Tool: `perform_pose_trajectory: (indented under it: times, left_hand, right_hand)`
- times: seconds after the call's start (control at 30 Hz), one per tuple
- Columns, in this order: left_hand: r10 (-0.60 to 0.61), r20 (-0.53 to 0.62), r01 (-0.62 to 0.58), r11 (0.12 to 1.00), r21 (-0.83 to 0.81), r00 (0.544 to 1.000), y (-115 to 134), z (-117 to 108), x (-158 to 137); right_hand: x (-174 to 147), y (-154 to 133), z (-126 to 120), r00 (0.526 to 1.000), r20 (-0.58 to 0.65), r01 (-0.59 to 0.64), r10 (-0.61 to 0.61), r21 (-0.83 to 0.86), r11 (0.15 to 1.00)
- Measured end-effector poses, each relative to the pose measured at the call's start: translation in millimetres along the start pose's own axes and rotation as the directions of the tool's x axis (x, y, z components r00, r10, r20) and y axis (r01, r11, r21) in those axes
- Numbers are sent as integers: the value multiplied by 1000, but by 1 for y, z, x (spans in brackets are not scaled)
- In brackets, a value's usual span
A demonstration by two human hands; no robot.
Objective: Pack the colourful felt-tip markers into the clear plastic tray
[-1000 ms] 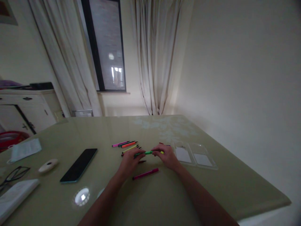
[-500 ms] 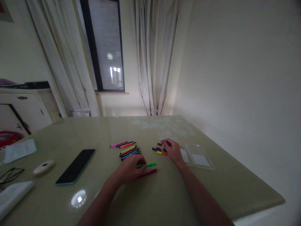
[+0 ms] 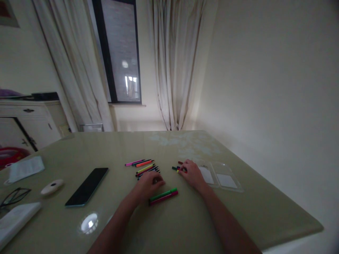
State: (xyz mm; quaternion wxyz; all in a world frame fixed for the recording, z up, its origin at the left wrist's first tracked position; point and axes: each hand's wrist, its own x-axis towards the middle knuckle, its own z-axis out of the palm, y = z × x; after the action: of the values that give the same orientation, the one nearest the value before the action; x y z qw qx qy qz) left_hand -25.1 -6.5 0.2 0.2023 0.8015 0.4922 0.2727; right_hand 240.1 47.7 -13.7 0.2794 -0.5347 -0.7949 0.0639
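Two pens, a green pen (image 3: 165, 194) and a magenta pen (image 3: 164, 198), are laid side by side on the table (image 3: 169, 229), slanted so that their right ends are turned toward the far edge. Both are seen just nearer to the near edge than the fingertips of the left hand (image 3: 147, 184), apart from them. The fingers of that hand are loosely bent, with a gap left between thumb and forefinger, and neither of these two pens is held by them. The near part of a row of bright pens (image 3: 145, 168) is covered by the hand; their dark tips are pointed toward the table's right edge.

Small coloured caps (image 3: 174, 168) are gathered at the fingertips of the right hand (image 3: 193, 173), partly hidden by them. The fingers are bent down close together over the caps; whether one is gripped cannot be told.

Toward the right edge, a clear plastic case (image 3: 241, 189) with white cards (image 3: 226, 180) is laid open beside the right hand. Toward the left edge, a black phone (image 3: 87, 187), a white oval object (image 3: 52, 187), a face mask (image 3: 26, 169) and glasses (image 3: 17, 196) are spread.
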Motion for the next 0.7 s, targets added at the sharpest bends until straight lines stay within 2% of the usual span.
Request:
perform_pose_trajectory:
  times: [0.07,0.13,0.17,0.3,0.47,0.7]
  left_hand:
    - [-95,-205,106,993,43,974,-20,-11,3]
    - [-192,-371,253,960,124,908,-40,-21,4]
    - [-208,-385,287,944,160,899,-50,-24,3]
    - [-239,-301,313,922,229,923,-70,-28,0]
    - [-287,-294,354,912,208,912,-70,-25,-1]
    - [-287,-327,348,926,147,900,-65,-22,4]
  right_hand:
    - [0,0,0,1000,-7,-2,2,-1,1000]
    - [1,0,1,1000,-14,-3,3,-2,1000]
    - [1,0,1,1000,-12,-3,3,-5,1000]
    - [0,-1,1,1000,9,3,-3,-21,1000]
    - [0,-2,1,999,17,30,-31,5,1000]
    - [-2,-17,7,995,-40,94,-88,215,972]
